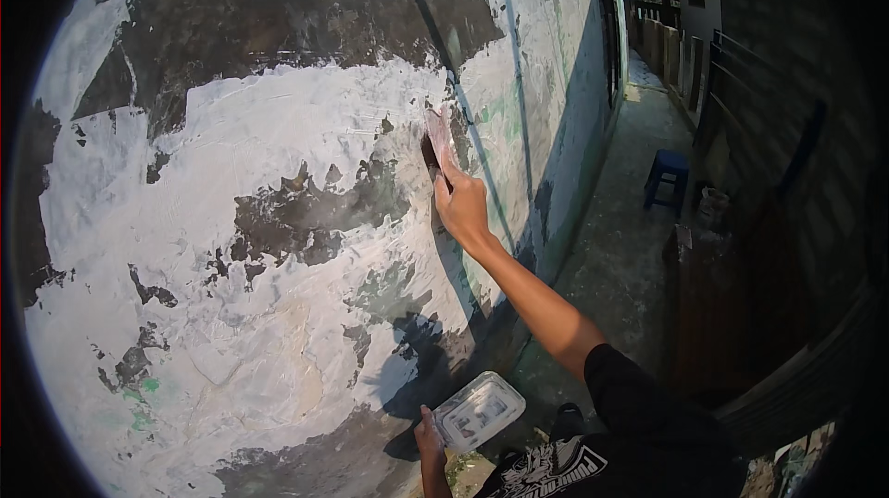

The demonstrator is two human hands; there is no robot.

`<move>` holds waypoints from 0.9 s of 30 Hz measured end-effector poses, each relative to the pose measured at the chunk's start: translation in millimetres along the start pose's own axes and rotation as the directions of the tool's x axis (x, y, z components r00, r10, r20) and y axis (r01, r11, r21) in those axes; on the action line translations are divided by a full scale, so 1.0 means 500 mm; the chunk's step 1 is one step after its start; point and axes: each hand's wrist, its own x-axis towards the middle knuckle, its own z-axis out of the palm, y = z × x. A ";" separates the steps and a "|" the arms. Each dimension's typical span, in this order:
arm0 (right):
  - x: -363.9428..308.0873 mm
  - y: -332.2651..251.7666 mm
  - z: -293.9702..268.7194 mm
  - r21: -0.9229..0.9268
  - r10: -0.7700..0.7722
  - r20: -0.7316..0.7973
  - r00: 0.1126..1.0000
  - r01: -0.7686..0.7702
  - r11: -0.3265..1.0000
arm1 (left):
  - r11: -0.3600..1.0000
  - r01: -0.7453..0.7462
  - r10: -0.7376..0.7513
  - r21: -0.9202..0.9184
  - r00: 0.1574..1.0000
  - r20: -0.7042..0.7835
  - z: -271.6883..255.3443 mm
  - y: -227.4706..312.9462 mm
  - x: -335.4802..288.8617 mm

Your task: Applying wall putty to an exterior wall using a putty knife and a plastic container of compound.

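Note:
My right hand (465, 206) reaches up to the wall (287, 118), its fingers wrapped around a putty knife (438, 132). The blade lies against or very close to the surface, at the edge between white filler and a bare grey patch. Low down, my left hand (429, 438) grips the near end of a clear plastic food container (479, 412), held away from the wall. Whitish smears show in the container, though how much filler it holds is hard to tell. Uneven white filler covers much of the wall, with dark grey and greenish patches between.
A narrow concrete passage (607, 285) runs along the wall to the right. A blue plastic stool (667, 180) stands there, with a bucket (713, 206) beside it and a brown wooden piece (708, 313) nearer. A fence (681, 63) lines the far side.

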 end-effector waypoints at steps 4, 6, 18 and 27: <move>-0.041 -0.059 0.028 -0.009 -0.012 0.111 0.994 0.013 1.000 | 0.999 0.033 -0.033 -0.018 0.999 -0.007 0.005 0.024 -0.008; -0.053 -0.075 0.005 0.058 -0.073 0.117 0.990 0.067 0.996 | 0.999 0.042 -0.042 -0.006 0.999 0.019 -0.006 0.018 0.010; 0.029 0.003 -0.026 0.092 0.036 -0.002 0.999 -0.036 0.995 | 1.000 0.019 -0.020 0.016 0.998 0.055 0.030 0.020 0.005; -0.032 -0.038 -0.110 0.285 0.215 0.125 0.969 -0.242 0.928 | 0.999 0.033 -0.029 -0.025 0.990 0.139 0.078 0.062 -0.008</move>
